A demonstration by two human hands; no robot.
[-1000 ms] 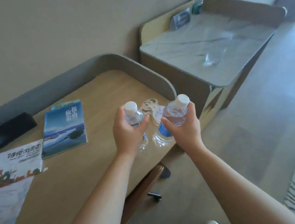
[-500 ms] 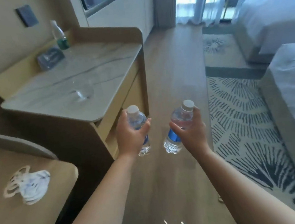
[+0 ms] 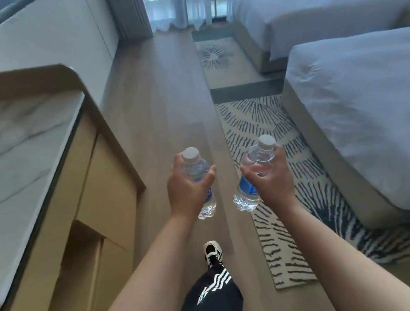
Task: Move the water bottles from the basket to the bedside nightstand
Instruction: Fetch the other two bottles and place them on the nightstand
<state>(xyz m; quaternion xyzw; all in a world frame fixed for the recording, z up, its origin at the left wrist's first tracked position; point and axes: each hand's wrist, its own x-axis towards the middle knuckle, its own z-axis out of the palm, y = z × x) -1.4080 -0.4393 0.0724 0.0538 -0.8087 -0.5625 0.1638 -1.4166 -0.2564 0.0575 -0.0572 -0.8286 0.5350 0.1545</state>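
Observation:
My left hand (image 3: 186, 192) grips a small clear water bottle (image 3: 195, 165) with a white cap and blue label, held upright in front of me. My right hand (image 3: 272, 181) grips a second bottle (image 3: 257, 157) of the same kind, tilted a little to the right. Both bottles hang above the wooden floor, about a hand's width apart. Neither the basket nor the nightstand is in view.
A marble-topped cabinet (image 3: 20, 161) with wooden sides stands close on my left. A white bed (image 3: 367, 111) lies on the right, a second bed (image 3: 296, 4) beyond it. A patterned rug (image 3: 267, 127) runs beside the beds. My leg and shoe (image 3: 212, 253) step along the wooden floor (image 3: 161, 96).
The view has swung right, away from the desk, and moved forward past the cabinet. Both hands keep their bottles in the same grip.

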